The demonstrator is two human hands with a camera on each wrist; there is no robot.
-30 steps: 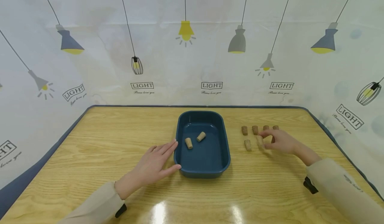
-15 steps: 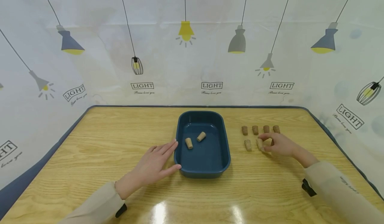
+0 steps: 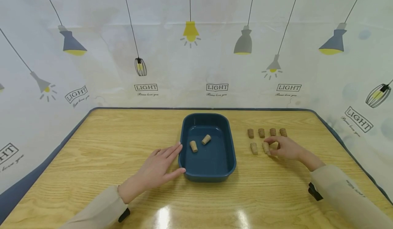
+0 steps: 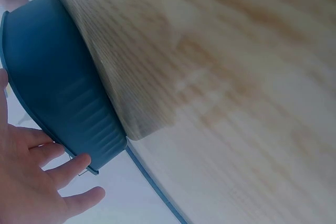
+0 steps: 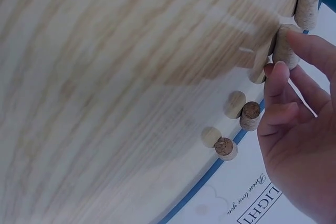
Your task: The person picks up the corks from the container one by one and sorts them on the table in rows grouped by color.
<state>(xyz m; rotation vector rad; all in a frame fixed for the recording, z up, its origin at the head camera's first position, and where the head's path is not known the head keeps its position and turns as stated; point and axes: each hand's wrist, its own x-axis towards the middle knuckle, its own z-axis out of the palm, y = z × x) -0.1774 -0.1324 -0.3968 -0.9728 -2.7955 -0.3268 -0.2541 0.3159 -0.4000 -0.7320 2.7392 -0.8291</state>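
In the head view, my left hand (image 3: 158,167) lies with straight, spread fingers against the left rim of a deep blue tray (image 3: 208,178). Two pale corks, a left one (image 3: 193,146) and a right one (image 3: 206,139), lie inside it. My right hand (image 3: 286,148) pinches a pale tapered cork (image 3: 265,148) between thumb and finger at the table. Another pale cork (image 3: 253,148) stands just left of it. In the right wrist view, thumb and fingertip touch the sides of the pinched cork (image 5: 285,51).
Behind the right hand stands a row of several darker corks (image 3: 261,133). The wooden table (image 3: 122,130) has a dark blue edge, and a light curtain (image 3: 165,51) printed with lamps encloses it at the back and sides.
My right hand has shifted slightly down with the pale cork, which now lines up beside its neighbour. The rightmost dark cork shows more fully. My left hand and the tray look unchanged.
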